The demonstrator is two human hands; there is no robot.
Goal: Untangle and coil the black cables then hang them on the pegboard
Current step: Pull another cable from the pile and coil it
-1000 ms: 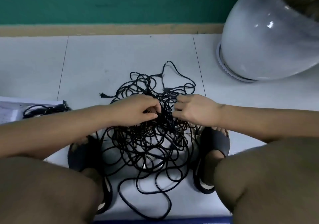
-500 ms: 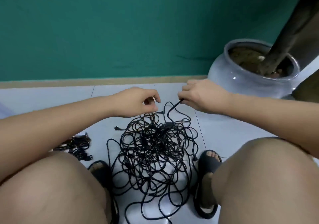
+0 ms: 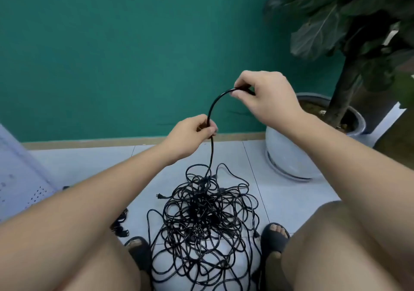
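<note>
Cables point(image 3: 201, 219): black, lying as one tangled heap on the tiled floor point(image 3: 280, 192), low and central, below both hands. Pegboard point(image 3: 20, 178): a perforated white panel leaning at far left, well apart from the heap; nothing is seen hung on it. Left hand point(image 3: 192, 133): the nearer to the heap, held above its far edge; one strand point(image 3: 211, 156) is pinched between thumb and curled fingers. Below that pinch the strand drops almost straight into the tangle; above it, the strand is bent in an arc up and to the right. Right hand point(image 3: 266, 98): higher and farther from the heap; the end of the same strand, seemingly its plug, is gripped in curled fingers. The coming pull is judged to be needed upward, along the strand's vertical run, so that it is drawn free of the tangle.
</note>
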